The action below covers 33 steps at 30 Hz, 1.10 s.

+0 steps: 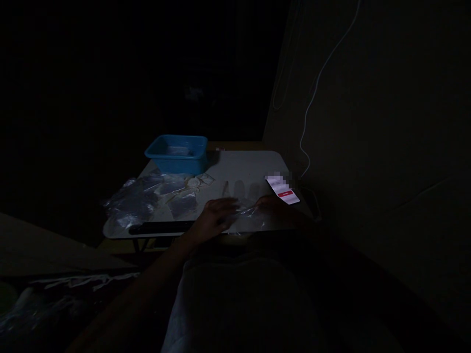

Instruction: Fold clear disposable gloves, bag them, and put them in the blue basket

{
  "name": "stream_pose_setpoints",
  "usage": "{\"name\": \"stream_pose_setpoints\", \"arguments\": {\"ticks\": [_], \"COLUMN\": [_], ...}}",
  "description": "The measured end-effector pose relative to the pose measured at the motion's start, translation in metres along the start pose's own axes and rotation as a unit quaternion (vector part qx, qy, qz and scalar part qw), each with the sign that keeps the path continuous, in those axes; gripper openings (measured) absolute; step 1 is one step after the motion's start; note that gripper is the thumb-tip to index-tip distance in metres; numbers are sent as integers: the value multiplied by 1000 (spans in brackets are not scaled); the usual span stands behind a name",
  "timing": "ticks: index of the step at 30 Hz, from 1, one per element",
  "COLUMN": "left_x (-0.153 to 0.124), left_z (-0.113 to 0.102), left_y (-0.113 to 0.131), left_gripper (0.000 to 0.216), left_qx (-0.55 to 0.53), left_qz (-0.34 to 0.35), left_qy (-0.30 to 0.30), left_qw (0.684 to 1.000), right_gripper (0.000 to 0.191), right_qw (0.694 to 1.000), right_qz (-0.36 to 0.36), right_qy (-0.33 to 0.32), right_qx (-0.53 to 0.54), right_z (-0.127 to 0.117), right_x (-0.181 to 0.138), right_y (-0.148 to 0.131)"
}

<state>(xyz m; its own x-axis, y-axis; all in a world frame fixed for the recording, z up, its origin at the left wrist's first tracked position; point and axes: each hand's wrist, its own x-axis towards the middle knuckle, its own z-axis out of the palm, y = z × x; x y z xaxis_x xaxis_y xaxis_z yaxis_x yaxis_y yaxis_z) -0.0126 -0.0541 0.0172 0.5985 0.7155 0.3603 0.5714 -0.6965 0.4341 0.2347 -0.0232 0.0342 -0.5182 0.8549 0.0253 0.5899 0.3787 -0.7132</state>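
Note:
The light is very dim. A crumpled clear plastic bag [247, 211] is stretched between my two hands near the front edge of the white table. My left hand [215, 218] has its fingers curled onto the bag's left side. On the other side, my right hand [273, 205] pinches the gathered plastic, though most of that hand is lost in shadow. What the bag contains, if anything, cannot be made out. Just beyond the right hand lies a phone [282, 190] with its screen lit.
A blue plastic basin [180, 164] stands at the table's [243, 162] back left. More clear plastic bags [138, 201] pile up at the left, beside flat packets [184, 203]. A dark bar [158, 227] lies along the front edge. A white cable [306, 117] hangs on the right wall.

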Motion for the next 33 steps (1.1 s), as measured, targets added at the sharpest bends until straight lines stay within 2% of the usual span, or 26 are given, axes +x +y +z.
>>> {"name": "stream_pose_setpoints", "arguments": {"ticks": [2,4,8,11,15,19,26,31,33], "left_x": [1,4,18,30,37,33,32,33,32], "left_z": [3,5,2,-1,1,5,9,10,10], "left_y": [-2,-5,-15,-20,-26,-33,-37,-33,-32], "left_gripper": [31,33,35,34,42,47,23,18,16], "left_qx": [-92,-151,-169,-175,-225,-256,-309,-355,-361], "left_qz": [-6,-68,-201,-253,-284,-316,-362,-371,-388], "left_qy": [9,36,52,36,73,104,149,172,182], "left_qw": [996,986,963,951,929,908,867,841,828], "right_gripper": [16,16,13,20,23,18,12,15,10], "right_qw": [999,997,994,991,986,976,966,958,955], "right_qz": [15,30,47,68,79,86,119,141,125], "right_qy": [5,13,52,67,60,89,133,149,151], "right_qx": [33,74,83,94,132,179,190,203,222], "right_z": [1,2,2,2,4,7,10,10,11], "right_x": [6,11,21,24,27,28,37,48,48], "right_y": [5,11,22,25,23,22,20,13,15]}}
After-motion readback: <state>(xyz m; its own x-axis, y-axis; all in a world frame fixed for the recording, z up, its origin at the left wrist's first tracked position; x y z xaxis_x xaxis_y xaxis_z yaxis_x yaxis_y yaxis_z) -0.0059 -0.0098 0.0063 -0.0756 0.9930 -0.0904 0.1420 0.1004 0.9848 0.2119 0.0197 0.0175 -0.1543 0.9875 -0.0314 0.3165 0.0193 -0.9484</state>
